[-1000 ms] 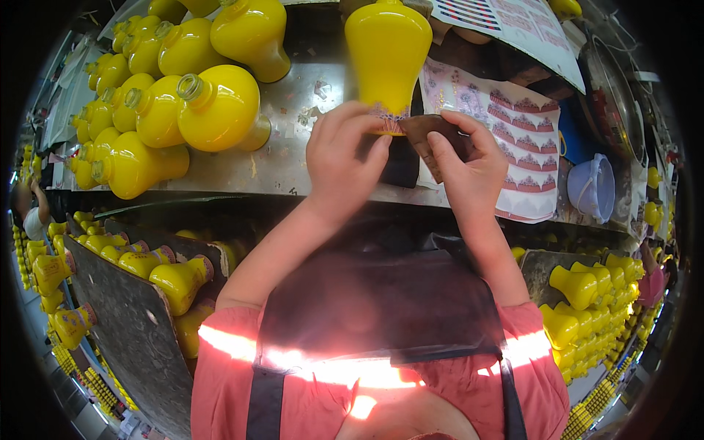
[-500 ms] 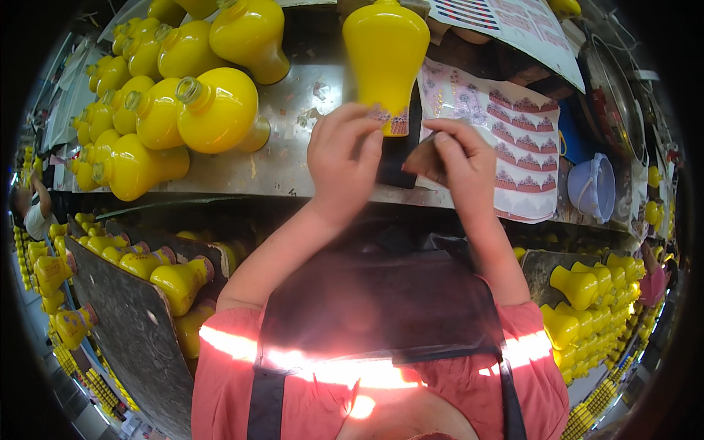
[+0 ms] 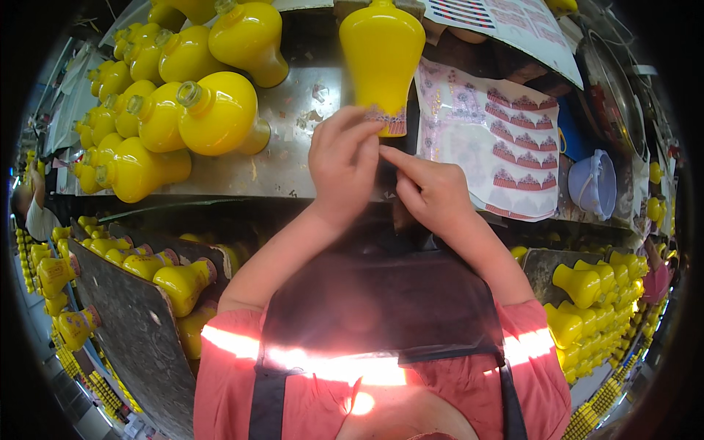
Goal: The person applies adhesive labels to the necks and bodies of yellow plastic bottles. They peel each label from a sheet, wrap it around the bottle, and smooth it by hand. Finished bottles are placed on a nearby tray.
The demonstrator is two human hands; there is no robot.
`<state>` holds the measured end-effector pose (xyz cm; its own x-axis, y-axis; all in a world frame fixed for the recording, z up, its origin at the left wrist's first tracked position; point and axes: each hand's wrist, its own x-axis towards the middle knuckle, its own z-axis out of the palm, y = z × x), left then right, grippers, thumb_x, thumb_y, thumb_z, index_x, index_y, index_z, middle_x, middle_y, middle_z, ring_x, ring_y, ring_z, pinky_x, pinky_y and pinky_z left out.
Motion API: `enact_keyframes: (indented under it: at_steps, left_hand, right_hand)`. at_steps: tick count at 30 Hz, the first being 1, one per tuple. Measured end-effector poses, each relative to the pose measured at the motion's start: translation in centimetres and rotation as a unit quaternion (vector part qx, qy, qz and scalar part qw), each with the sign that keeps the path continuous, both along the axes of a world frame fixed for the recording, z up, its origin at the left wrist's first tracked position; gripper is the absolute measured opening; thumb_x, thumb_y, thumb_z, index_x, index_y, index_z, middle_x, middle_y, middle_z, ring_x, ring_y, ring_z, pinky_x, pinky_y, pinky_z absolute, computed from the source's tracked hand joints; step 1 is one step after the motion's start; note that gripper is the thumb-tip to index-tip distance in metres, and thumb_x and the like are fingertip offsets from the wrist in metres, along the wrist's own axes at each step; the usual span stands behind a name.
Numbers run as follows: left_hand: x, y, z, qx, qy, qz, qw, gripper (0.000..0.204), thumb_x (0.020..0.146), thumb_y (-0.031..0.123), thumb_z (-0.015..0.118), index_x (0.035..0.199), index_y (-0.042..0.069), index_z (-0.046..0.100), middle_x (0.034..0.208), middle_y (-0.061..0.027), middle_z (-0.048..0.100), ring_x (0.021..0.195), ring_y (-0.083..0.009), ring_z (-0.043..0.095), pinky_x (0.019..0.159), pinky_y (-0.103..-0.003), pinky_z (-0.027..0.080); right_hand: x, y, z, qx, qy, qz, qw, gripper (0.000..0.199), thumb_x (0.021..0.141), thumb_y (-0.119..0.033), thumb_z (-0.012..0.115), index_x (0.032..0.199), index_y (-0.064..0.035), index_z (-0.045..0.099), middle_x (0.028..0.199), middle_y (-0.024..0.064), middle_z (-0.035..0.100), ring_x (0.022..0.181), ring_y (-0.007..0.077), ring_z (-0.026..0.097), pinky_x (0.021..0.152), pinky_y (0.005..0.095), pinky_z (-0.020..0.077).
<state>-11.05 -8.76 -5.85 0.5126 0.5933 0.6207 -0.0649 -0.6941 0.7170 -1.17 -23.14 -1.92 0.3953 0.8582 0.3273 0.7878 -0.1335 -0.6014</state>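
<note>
A glossy yellow bottle (image 3: 381, 55) lies on the bench in front of me, its base toward me. Round its base end runs a patterned pink and purple decal band (image 3: 390, 121). The fingers of my left hand (image 3: 343, 158) are bent against that base end from the left, partly covering the band. My right hand (image 3: 436, 187) has its index finger stretched to the bottle's base, close to the left fingertips. Its other fingers are curled round a flat brown piece (image 3: 401, 217), which pokes out below the hand and is mostly hidden.
Several plain yellow bottles (image 3: 220, 114) stand at the left of the metal bench (image 3: 293, 139). To the right lie a decal sheet (image 3: 524, 147) and a small lilac bucket (image 3: 592, 183). Boards with yellow bottles flank me below; other people (image 3: 40, 216) are at the far sides.
My right hand has moved left to the bottle's base, and its index finger is now extended. The brown piece has swung down beneath that hand. My left hand stays at the base.
</note>
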Motion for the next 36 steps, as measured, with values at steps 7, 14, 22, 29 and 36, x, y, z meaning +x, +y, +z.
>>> enact_keyframes:
  at_steps: [7,14,22,29,36]
  left_hand:
    - [-0.9,-1.1,1.0,0.112,0.129,-0.011,0.985,0.041,0.079,0.013,0.077,0.120,0.016,0.075,0.136,-0.0142,0.055,0.120,-0.0340,0.054,0.105,-0.047,0.042]
    - [0.3,1.3,0.7,-0.149,0.063,-0.035,0.986,0.050,0.092,0.013,0.072,0.139,0.003,0.058,0.124,-0.0135,0.060,0.103,-0.0252,0.063,0.091,-0.037,0.053]
    - [1.2,1.0,1.6,-0.300,0.093,-0.059,0.947,0.057,0.090,0.012,0.075,0.141,0.004,0.051,0.130,-0.0054,0.056,0.102,-0.0123,0.052,0.094,-0.030,0.048]
    - [1.6,1.0,1.4,-0.272,0.086,-0.039,0.958,0.060,0.084,0.013,0.079,0.136,0.003,0.052,0.122,-0.0098,0.057,0.097,-0.0173,0.061,0.087,-0.034,0.052]
    - [1.4,1.4,1.2,-0.299,0.074,-0.067,0.949,0.066,0.080,0.015,0.082,0.137,0.003,0.050,0.118,-0.0126,0.056,0.096,-0.0204,0.065,0.086,-0.035,0.055]
  right_hand:
    - [1.6,-1.2,-0.2,0.018,0.247,-0.101,0.964,0.047,0.090,0.000,0.050,0.133,-0.0033,0.067,0.076,0.0000,0.064,0.070,0.0064,0.057,0.066,0.0234,0.0473]
    - [4.4,2.1,-1.0,-0.020,0.308,-0.117,0.944,0.049,0.103,-0.019,0.058,0.149,-0.0017,0.055,0.111,0.0085,0.073,0.098,0.0117,0.063,0.092,0.0271,0.0499]
    - [4.8,3.7,-1.1,-0.020,0.345,-0.052,0.937,0.048,0.099,-0.034,0.065,0.138,-0.0065,0.065,0.098,0.0116,0.076,0.089,0.0150,0.069,0.082,0.0325,0.0548]
    - [4.7,3.7,-0.8,-0.071,0.385,-0.058,0.918,0.050,0.103,-0.025,0.065,0.145,0.0005,0.059,0.111,0.0076,0.074,0.101,0.0113,0.065,0.094,0.0278,0.0508]
    - [5.1,3.7,-0.6,-0.057,0.385,-0.049,0.920,0.047,0.102,-0.031,0.063,0.137,-0.0011,0.064,0.105,0.0098,0.074,0.095,0.0147,0.068,0.089,0.0303,0.0526]
